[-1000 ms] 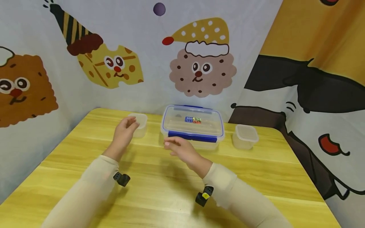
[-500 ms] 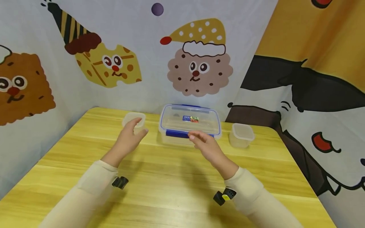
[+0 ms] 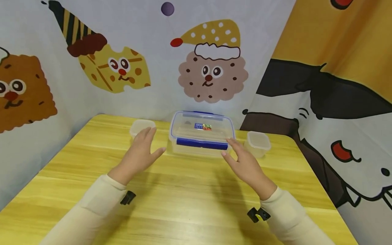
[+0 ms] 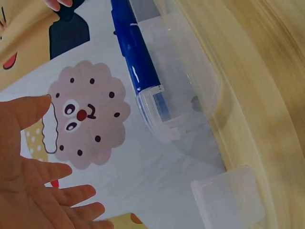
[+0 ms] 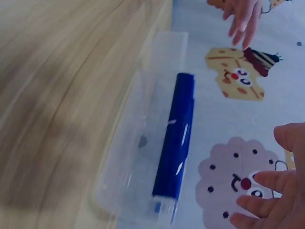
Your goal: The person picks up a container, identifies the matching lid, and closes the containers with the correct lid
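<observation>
A clear rectangular food container (image 3: 202,131) with a blue-edged lid and a blue front latch (image 3: 202,143) stands at the back middle of the table. My left hand (image 3: 137,153) is raised left of it, fingers spread and holding nothing. Its fingertips overlap a small frosted container (image 3: 141,125) in the head view. On the other side, my right hand (image 3: 246,163) hovers near the container's front right corner, thumb and fingers apart. In the left wrist view the left palm (image 4: 33,191) faces the container, whose blue latch (image 4: 136,52) shows side-on.
A second small frosted container (image 3: 258,143) with a lid stands right of the large one. The wooden table (image 3: 183,204) meets a cartoon-printed cloth (image 3: 165,68) behind and at both sides. Each sleeve carries a small black camera (image 3: 128,197) at the wrist.
My right hand has moved right, from in front of the container's left part to its right corner. The left hand has shifted slightly right and nearer, its fingers spreading. The containers stand as before.
</observation>
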`<state>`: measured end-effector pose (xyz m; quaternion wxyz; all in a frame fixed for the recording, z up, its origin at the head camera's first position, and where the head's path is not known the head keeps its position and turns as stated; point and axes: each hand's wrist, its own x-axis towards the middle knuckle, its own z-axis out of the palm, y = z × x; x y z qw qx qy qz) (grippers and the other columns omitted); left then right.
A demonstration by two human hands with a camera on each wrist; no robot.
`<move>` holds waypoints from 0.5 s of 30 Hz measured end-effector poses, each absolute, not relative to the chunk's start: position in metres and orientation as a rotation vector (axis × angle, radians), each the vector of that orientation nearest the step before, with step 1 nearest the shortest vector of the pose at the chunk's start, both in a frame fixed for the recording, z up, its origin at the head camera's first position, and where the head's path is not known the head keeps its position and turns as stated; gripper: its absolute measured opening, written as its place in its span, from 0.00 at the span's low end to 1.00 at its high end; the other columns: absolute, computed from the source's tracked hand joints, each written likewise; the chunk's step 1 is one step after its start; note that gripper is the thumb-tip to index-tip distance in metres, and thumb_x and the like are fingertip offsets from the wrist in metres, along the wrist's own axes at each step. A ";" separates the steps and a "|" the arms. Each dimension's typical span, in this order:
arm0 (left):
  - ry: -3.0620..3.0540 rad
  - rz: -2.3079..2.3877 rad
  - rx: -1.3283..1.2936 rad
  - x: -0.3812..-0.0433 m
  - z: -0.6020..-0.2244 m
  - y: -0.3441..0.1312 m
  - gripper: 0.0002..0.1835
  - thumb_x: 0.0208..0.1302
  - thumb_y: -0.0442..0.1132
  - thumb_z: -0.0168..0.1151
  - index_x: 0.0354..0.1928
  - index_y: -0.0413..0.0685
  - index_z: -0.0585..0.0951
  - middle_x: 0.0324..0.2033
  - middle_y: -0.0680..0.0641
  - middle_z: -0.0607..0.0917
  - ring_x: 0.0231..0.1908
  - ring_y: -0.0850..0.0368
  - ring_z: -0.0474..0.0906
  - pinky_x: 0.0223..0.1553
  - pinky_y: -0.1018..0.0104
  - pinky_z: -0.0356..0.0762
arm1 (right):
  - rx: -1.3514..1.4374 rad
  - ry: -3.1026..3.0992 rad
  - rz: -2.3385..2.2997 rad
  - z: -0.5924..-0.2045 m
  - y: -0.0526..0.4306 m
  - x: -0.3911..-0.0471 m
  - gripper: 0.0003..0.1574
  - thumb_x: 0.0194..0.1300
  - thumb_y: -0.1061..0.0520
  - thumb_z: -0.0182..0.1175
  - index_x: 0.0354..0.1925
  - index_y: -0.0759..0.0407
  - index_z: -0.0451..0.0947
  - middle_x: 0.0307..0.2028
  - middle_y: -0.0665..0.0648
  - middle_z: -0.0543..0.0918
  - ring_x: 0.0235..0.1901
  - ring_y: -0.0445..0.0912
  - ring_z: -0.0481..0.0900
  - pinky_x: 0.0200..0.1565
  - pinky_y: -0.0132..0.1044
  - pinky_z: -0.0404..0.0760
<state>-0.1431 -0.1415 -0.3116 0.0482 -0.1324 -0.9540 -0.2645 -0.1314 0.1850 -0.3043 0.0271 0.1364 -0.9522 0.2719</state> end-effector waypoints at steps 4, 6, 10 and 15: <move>-2.907 -0.641 -0.437 -0.144 -0.314 -0.138 0.44 0.59 0.59 0.53 0.68 0.40 0.49 0.66 0.35 0.48 0.65 0.37 0.40 0.60 0.37 0.44 | 0.387 -2.948 0.680 -0.308 0.196 -0.131 0.43 0.63 0.35 0.45 0.68 0.53 0.49 0.67 0.62 0.49 0.66 0.59 0.43 0.59 0.63 0.51; -2.909 -0.580 -0.434 -0.145 -0.315 -0.136 0.45 0.58 0.61 0.53 0.68 0.41 0.50 0.66 0.35 0.48 0.65 0.36 0.39 0.59 0.34 0.42 | 0.352 -2.961 0.610 -0.310 0.202 -0.131 0.45 0.62 0.33 0.44 0.69 0.52 0.46 0.68 0.63 0.46 0.66 0.61 0.39 0.57 0.68 0.47; -2.932 -0.508 -0.420 -0.149 -0.316 -0.133 0.47 0.56 0.66 0.49 0.69 0.45 0.49 0.67 0.36 0.44 0.66 0.36 0.34 0.58 0.31 0.37 | 0.272 -3.008 0.482 -0.312 0.209 -0.132 0.50 0.60 0.27 0.39 0.70 0.50 0.40 0.69 0.63 0.39 0.66 0.62 0.32 0.52 0.74 0.42; -2.967 -0.463 -0.413 -0.152 -0.319 -0.129 0.52 0.51 0.75 0.42 0.70 0.48 0.46 0.68 0.37 0.40 0.65 0.36 0.28 0.55 0.29 0.30 | 0.218 -3.045 0.382 -0.313 0.215 -0.132 0.51 0.59 0.25 0.35 0.70 0.48 0.34 0.69 0.63 0.33 0.65 0.63 0.24 0.48 0.77 0.36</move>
